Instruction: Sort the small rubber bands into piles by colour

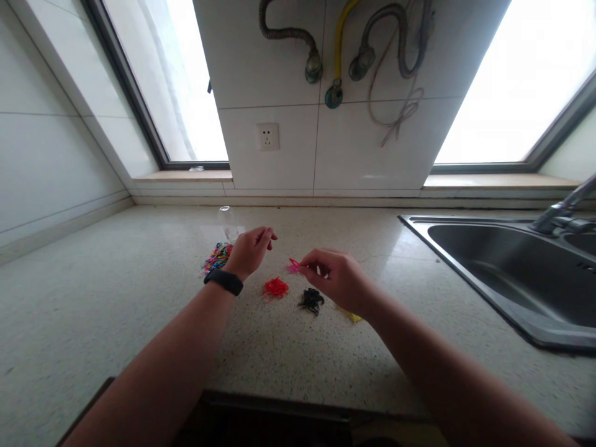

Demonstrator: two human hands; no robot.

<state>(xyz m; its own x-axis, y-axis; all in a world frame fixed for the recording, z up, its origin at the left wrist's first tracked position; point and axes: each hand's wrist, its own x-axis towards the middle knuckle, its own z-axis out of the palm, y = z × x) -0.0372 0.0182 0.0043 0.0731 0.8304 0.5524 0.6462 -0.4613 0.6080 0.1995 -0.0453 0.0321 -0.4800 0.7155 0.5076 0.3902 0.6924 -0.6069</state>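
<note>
My right hand (338,273) pinches a reddish-pink rubber band (293,263) between thumb and fingertips. Just under it, partly covered, lies a small pink pile of bands (292,269). My left hand (252,248), with a black wristband (223,281) on its wrist, hovers beside a mixed multicoloured pile of small bands (217,257). Its fingers are curled together, and whatever they may hold is hidden. Between my arms are a red pile (275,288) and a black pile (311,300). A yellow pile (350,315) shows partly beneath my right wrist.
A clear, see-through container (226,217) stands behind my left hand. The speckled stone counter (279,360) runs back to a tiled wall with a socket (267,136) and hoses. A steel sink (503,267) with a tap (563,208) is set in at the right.
</note>
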